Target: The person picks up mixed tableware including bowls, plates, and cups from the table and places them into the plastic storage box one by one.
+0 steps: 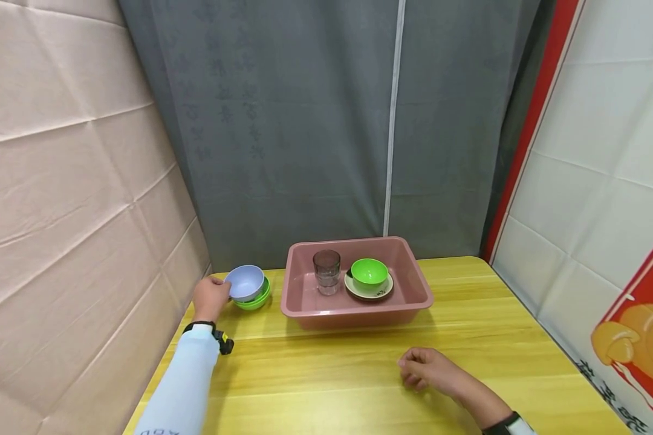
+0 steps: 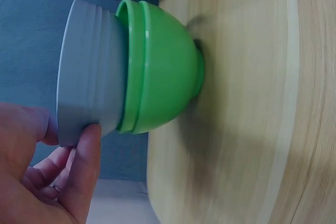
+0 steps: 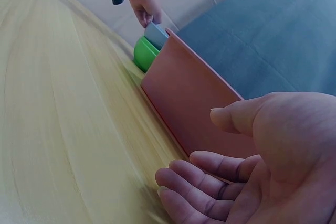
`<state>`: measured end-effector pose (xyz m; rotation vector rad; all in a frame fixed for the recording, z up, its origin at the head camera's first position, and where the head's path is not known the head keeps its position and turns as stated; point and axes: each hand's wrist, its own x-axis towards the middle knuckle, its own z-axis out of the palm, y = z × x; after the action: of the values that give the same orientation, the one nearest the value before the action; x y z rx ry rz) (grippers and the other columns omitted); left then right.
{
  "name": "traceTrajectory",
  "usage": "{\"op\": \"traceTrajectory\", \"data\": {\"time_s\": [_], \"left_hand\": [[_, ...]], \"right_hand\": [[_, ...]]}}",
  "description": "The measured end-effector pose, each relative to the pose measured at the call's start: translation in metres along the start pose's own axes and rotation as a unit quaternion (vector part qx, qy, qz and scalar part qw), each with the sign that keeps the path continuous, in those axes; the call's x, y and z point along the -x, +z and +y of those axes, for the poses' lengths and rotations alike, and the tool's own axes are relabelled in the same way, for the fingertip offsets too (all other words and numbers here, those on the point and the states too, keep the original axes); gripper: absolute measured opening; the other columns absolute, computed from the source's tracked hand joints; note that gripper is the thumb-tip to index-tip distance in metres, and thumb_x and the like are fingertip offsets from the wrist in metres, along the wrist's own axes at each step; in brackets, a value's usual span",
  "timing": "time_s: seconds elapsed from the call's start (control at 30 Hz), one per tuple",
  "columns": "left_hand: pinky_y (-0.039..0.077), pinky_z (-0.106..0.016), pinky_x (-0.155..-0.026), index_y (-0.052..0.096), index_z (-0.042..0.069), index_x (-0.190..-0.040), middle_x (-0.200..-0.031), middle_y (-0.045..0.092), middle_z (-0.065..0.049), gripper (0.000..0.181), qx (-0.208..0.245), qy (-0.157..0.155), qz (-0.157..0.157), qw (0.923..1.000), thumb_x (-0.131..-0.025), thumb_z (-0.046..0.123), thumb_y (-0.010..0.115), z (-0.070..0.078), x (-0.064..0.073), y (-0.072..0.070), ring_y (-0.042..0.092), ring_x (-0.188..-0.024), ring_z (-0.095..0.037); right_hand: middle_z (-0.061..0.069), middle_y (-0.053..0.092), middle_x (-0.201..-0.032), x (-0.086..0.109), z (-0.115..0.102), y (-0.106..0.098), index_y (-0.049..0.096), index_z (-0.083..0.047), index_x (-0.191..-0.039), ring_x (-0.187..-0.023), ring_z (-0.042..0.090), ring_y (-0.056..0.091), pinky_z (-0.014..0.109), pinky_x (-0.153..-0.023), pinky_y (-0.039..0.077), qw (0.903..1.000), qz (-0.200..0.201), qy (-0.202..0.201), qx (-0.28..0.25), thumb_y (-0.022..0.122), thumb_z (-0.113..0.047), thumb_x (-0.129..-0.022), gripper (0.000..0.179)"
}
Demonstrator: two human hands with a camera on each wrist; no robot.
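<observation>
My left hand (image 1: 210, 298) pinches the rim of a pale blue bowl (image 1: 245, 282) between thumb and fingers. That bowl sits tilted in the mouth of a stack of green bowls (image 1: 254, 302) at the table's left; in the left wrist view two green rims show on the stack (image 2: 163, 66). Over the table in front of the pink basin (image 1: 354, 317), my right hand (image 1: 425, 370) holds nothing, its fingers loosely curled. Inside the basin stand a clear drinking glass (image 1: 327, 272) and a green bowl (image 1: 369, 273) on a cream plate (image 1: 389, 286) with dark markings.
The yellow wood-grain table (image 1: 315, 374) has a grey curtain (image 1: 305, 133) behind it. A beige cloth wall (image 1: 76, 199) rises close on the left, and a white printed panel (image 1: 593, 199) stands on the right. The basin's walls rise just right of the bowl stack.
</observation>
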<state>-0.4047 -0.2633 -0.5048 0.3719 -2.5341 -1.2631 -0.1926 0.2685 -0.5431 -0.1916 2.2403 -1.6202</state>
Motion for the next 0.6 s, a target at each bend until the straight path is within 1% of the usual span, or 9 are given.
{"op": "traceTrajectory", "data": {"time_s": [0.07,0.17,0.23,0.33,0.4,0.5,0.6], "left_hand": [[0.066,-0.038,-0.072,0.067,-0.012,-0.12,-0.113,0.07,-0.031,0.033,0.015,0.007,-0.003,0.9999,-0.105,0.018,0.068,-0.001,0.003,-0.005,0.078,-0.082,-0.034],[0.064,-0.029,-0.063,0.067,-0.012,-0.117,-0.108,0.07,-0.031,0.031,0.034,0.017,-0.013,0.9992,-0.104,0.016,0.067,-0.002,0.009,-0.013,0.078,-0.073,-0.028],[0.062,-0.025,-0.061,0.067,-0.011,-0.114,-0.106,0.07,-0.029,0.029,0.039,0.025,-0.021,0.9987,-0.103,0.016,0.067,0.0,0.015,-0.019,0.077,-0.07,-0.023],[0.062,-0.024,-0.061,0.069,-0.01,-0.113,-0.104,0.07,-0.026,0.027,0.04,0.036,-0.035,0.998,-0.103,0.016,0.068,0.003,0.026,-0.028,0.075,-0.069,-0.019],[0.064,-0.026,-0.063,0.069,-0.01,-0.114,-0.103,0.07,-0.026,0.027,0.042,0.043,-0.047,0.9971,-0.104,0.016,0.068,0.006,0.037,-0.034,0.076,-0.07,-0.019],[0.065,-0.029,-0.065,0.07,-0.009,-0.115,-0.103,0.071,-0.025,0.026,0.045,0.044,-0.067,0.9958,-0.106,0.015,0.069,0.012,0.054,-0.041,0.077,-0.074,-0.021],[0.066,-0.03,-0.066,0.07,-0.009,-0.114,-0.1,0.073,-0.024,0.025,0.05,0.05,-0.086,0.9938,-0.105,0.015,0.069,0.018,0.069,-0.047,0.077,-0.074,-0.022]], "right_hand": [[0.013,0.073,-0.104,-0.001,0.0,0.001,0.066,0.007,-0.12,-0.098,0.031,0.073,0.047,-0.082,0.062,1.0,-0.001,0.0,0.0,0.062,-0.028,-0.115,0.036],[0.012,0.074,-0.104,-0.003,0.001,0.002,0.066,0.007,-0.12,-0.098,0.031,0.073,0.047,-0.082,0.062,1.0,-0.002,0.0,0.002,0.061,-0.029,-0.115,0.036],[0.013,0.074,-0.104,-0.003,0.0,0.002,0.066,0.007,-0.12,-0.098,0.032,0.074,0.047,-0.082,0.062,1.0,-0.005,-0.001,0.001,0.061,-0.028,-0.115,0.036],[0.013,0.074,-0.106,-0.004,-0.003,0.001,0.065,0.006,-0.121,-0.1,0.034,0.074,0.049,-0.084,0.063,0.9999,-0.01,-0.001,0.002,0.06,-0.029,-0.116,0.036],[0.015,0.074,-0.107,-0.004,-0.005,0.0,0.065,0.006,-0.122,-0.101,0.035,0.074,0.05,-0.085,0.063,0.9999,-0.015,-0.001,-0.001,0.059,-0.029,-0.116,0.036],[0.015,0.073,-0.108,-0.005,-0.007,-0.002,0.065,0.006,-0.122,-0.102,0.035,0.074,0.052,-0.086,0.063,0.9998,-0.019,-0.001,-0.004,0.059,-0.03,-0.116,0.036],[0.015,0.073,-0.108,-0.007,-0.007,-0.001,0.065,0.005,-0.121,-0.101,0.034,0.073,0.051,-0.085,0.063,0.9998,-0.018,-0.003,-0.006,0.059,-0.029,-0.116,0.035]]}}
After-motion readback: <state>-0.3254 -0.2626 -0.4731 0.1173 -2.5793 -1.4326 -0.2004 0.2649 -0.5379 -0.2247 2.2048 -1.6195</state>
